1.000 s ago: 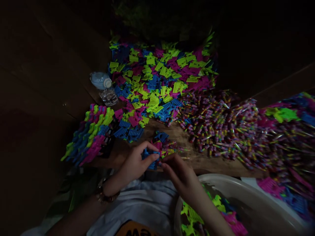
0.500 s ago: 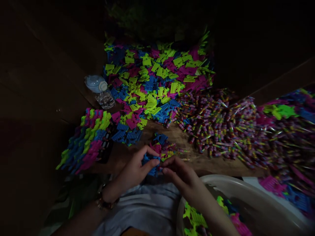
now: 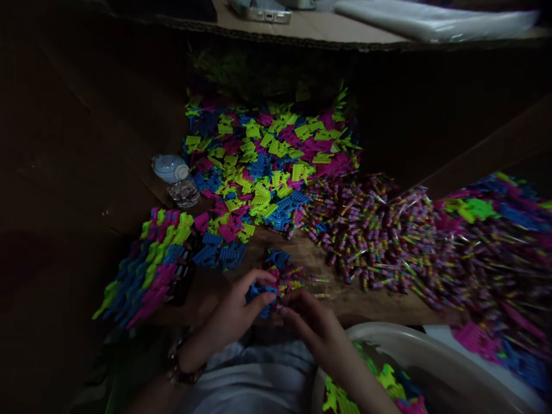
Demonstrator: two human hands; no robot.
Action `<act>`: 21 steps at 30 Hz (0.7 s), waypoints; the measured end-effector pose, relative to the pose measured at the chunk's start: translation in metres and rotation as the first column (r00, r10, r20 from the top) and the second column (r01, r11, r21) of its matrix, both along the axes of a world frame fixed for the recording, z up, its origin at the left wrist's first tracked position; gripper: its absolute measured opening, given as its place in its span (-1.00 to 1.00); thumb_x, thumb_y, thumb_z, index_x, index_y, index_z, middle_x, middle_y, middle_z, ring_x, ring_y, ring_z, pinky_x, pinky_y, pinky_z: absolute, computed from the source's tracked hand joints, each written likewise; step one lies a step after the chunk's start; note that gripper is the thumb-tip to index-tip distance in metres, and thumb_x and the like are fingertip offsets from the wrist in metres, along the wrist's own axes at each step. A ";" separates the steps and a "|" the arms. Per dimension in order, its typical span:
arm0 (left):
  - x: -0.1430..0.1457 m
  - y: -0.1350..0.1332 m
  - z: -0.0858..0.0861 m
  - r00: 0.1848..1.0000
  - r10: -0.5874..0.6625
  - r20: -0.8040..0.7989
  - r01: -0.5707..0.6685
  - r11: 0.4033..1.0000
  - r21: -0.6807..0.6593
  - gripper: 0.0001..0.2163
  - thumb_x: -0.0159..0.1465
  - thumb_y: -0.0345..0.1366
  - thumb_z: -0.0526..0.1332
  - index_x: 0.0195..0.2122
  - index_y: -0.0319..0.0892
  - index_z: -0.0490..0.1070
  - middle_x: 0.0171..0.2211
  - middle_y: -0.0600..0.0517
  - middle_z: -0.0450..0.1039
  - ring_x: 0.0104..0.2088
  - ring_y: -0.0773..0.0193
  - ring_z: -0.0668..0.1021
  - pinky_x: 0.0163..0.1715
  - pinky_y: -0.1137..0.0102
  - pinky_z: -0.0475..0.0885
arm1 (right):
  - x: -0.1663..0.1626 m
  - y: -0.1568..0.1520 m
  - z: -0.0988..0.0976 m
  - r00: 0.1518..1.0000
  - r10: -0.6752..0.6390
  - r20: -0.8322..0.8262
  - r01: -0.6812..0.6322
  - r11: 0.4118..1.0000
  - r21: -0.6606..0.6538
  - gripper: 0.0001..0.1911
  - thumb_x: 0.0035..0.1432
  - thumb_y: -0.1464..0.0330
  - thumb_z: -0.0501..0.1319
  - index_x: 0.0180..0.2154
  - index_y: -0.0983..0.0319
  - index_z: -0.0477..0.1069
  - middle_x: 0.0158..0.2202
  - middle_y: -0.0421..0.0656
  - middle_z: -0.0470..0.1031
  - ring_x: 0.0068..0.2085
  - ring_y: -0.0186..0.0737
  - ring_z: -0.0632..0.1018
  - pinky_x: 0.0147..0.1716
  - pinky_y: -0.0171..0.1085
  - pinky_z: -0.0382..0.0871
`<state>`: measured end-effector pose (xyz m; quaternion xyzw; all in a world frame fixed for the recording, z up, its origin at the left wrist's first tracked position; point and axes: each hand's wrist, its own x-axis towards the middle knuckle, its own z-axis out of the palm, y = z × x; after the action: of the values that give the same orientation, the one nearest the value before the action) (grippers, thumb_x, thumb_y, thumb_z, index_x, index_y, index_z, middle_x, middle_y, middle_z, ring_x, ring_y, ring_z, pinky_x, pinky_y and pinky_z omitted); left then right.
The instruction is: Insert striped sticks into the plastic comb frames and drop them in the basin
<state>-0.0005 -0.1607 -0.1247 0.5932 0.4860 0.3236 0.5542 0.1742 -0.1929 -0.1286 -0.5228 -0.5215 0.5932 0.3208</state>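
My left hand (image 3: 245,305) is closed around a blue ridged plastic piece (image 3: 264,306), thumb and fingers pinching it. Right up against that piece is my right hand (image 3: 308,316), its thumb and fingertips pinched together. A small reddish bit shows at those fingertips, too dim and small to name. Just beyond the hands lie a loose blue piece (image 3: 278,257) and several thin candy-like sticks in clear wrap (image 3: 304,280), beside a pink piece. A few more blue pieces (image 3: 219,252) rest to the left on the wooden board (image 3: 259,236).
Behind is a large heap of yellow, pink and blue pieces (image 3: 259,155); a pile of wrapped sticks (image 3: 379,230) spreads right. Neat rows of pieces (image 3: 150,264) and a clear bottle (image 3: 185,192) stand left. A pale basin (image 3: 388,330) holds pieces. A cardboard shelf (image 3: 302,31) hangs above.
My view has tilted up, so the shelf edge shows at the top and things sit lower in the picture. Both hands keep their places at the blue piece.
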 end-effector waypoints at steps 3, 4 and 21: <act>0.000 -0.001 0.001 1.000 0.000 -0.026 0.000 1.000 0.002 -0.85 0.19 -0.32 0.17 -0.20 -0.13 0.39 -0.23 0.00 0.48 -0.17 0.23 0.47 -0.12 0.37 0.34 | -0.002 -0.002 0.000 0.997 0.003 0.076 -0.006 0.999 0.044 -0.76 0.17 0.16 0.15 -0.30 0.21 0.36 -0.44 -0.20 0.43 -0.37 -0.26 0.48 -0.39 -0.33 0.34; 0.000 -0.001 0.001 1.000 -0.002 -0.027 0.002 1.000 -0.003 -0.85 0.19 -0.32 0.17 -0.20 -0.13 0.39 -0.23 0.01 0.48 -0.17 0.23 0.47 -0.12 0.37 0.34 | -0.001 -0.002 0.002 0.998 0.001 0.058 -0.003 1.000 0.029 -0.74 0.15 0.14 0.17 -0.31 0.21 0.36 -0.45 -0.20 0.43 -0.39 -0.27 0.47 -0.40 -0.33 0.34; -0.017 -0.003 0.021 0.971 0.011 0.239 0.026 0.988 -0.152 -0.61 0.01 -0.24 0.39 -0.11 -0.11 0.42 -0.28 0.03 0.51 -0.31 0.29 0.52 -0.35 0.47 0.40 | 0.010 -0.011 0.043 0.997 -0.006 -0.076 0.012 0.997 0.076 -0.78 0.10 0.18 0.25 -0.34 0.21 0.41 -0.45 -0.19 0.50 -0.45 -0.32 0.50 -0.47 -0.37 0.39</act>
<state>-0.0177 -0.1639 -0.1036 0.5074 0.4370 0.3519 0.6540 0.1840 -0.2036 -0.0858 -0.4896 -0.5289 0.5906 0.3630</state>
